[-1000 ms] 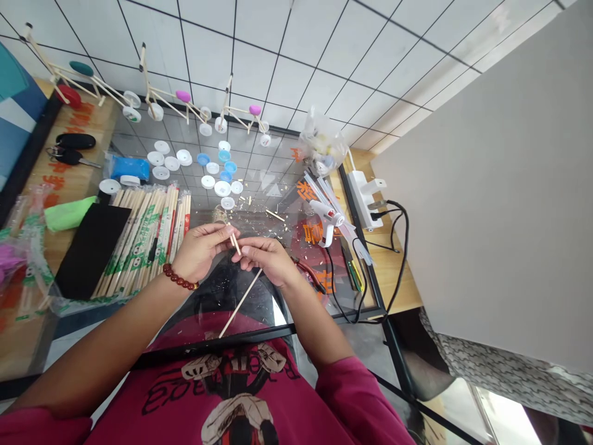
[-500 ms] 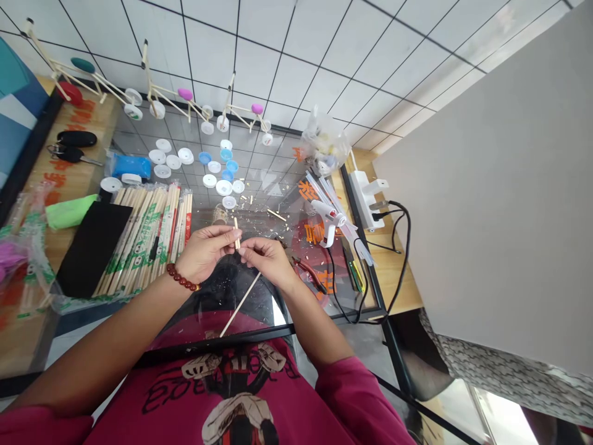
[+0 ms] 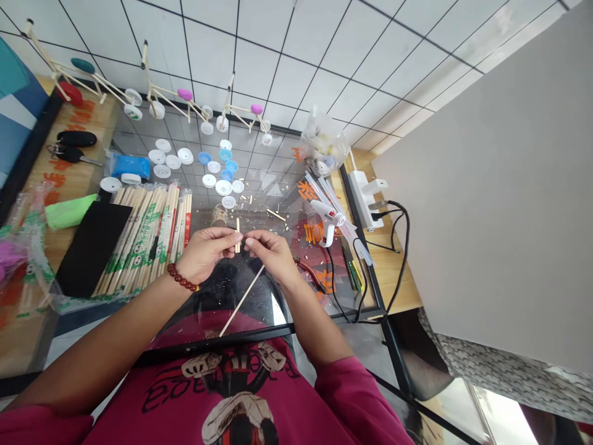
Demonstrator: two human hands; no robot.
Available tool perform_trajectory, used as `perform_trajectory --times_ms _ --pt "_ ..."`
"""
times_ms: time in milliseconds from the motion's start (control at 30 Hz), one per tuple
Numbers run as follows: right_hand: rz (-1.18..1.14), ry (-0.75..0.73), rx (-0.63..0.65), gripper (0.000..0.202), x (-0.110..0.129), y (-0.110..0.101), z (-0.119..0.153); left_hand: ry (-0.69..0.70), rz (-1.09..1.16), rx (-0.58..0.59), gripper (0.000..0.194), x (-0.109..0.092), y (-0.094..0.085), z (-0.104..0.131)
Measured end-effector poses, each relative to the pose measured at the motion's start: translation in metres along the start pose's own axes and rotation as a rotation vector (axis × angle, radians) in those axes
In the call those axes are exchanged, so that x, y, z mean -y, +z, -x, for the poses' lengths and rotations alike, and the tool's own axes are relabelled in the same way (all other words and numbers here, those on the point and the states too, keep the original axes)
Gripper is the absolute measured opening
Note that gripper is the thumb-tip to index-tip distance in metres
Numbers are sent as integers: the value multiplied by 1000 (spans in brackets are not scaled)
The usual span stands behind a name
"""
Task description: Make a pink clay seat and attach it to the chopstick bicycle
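Short pale wooden sticks [image 3: 238, 226] stand upright, pinched between the thumb and fingers of my left hand [image 3: 207, 250], which has a beaded bracelet at the wrist. Close beside them on the right is my right hand [image 3: 273, 254], thumb and fingertips pressed together; what lies between them, if anything, is too small to make out. Below my hands a longer stick [image 3: 241, 301] lies slanted toward the table's front edge. Red-handled pliers [image 3: 311, 275] rest partly hidden beyond my right wrist.
Wrapped chopsticks [image 3: 143, 241] and black sheet [image 3: 95, 247] lie left. White and blue caps [image 3: 224, 187] sit ahead, stick models [image 3: 162, 93] behind them. Right are a glue gun [image 3: 328, 221], glue sticks [image 3: 359, 241], a power strip [image 3: 365, 198] and cables.
My right hand has drawn slightly right and up, off the lower end of the short sticks. In my left hand the sticks have turned a little more upright.
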State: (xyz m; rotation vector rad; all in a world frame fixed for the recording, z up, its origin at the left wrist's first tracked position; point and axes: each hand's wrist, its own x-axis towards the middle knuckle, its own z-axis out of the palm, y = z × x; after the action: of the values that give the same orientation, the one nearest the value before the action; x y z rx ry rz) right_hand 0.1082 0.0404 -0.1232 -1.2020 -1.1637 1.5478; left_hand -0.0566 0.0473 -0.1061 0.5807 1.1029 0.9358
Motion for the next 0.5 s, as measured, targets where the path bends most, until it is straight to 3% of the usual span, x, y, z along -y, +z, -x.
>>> perform_trajectory --times_ms 367,500 --pt "-115 52 8 34 7 3 1 85 -484 192 20 6 -4 3" --pt "-92 49 -25 35 6 3 1 98 -468 190 23 8 -5 2"
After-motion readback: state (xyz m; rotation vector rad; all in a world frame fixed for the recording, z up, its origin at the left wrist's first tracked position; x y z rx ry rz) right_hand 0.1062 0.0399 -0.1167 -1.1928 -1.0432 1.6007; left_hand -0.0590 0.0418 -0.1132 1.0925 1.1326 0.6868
